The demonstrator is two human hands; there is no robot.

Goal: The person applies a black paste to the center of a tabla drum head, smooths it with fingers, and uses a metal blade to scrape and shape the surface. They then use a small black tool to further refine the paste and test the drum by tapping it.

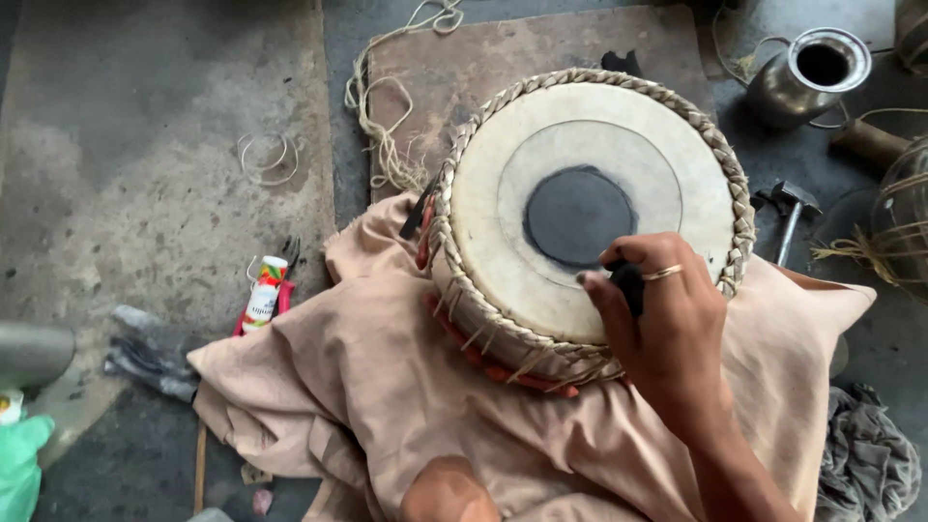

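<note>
the right hand (659,319) reaches in from the lower right, forearm slanting up across the cloth, wrist bent so the back of the hand faces the camera and the knuckles point toward the drum's middle. its fingers are curled tight around a small dark object (628,284), only a corner of which shows between thumb and fingers, and that object is pressed to the skin at the lower right edge of the black patch (577,215). a ring sits on one finger. the left hand is not in view. the drum (590,208) lies tilted on a peach cloth (367,387) draped over the person's lap, its head turned up toward the camera. the head is pale hide with a faint lighter ring around the round black patch at the centre, which looks matte and slightly uneven at its rim. a braided band of straw-coloured lacing (720,145) runs all around the edge, and red-orange straps (483,362) show along the lower side. nearby on the grey floor lie a coil of pale cord (387,116), a small tube with a red base (263,295), a metal pot (807,72) and a hammer (791,208), all apart from the drum.
</note>
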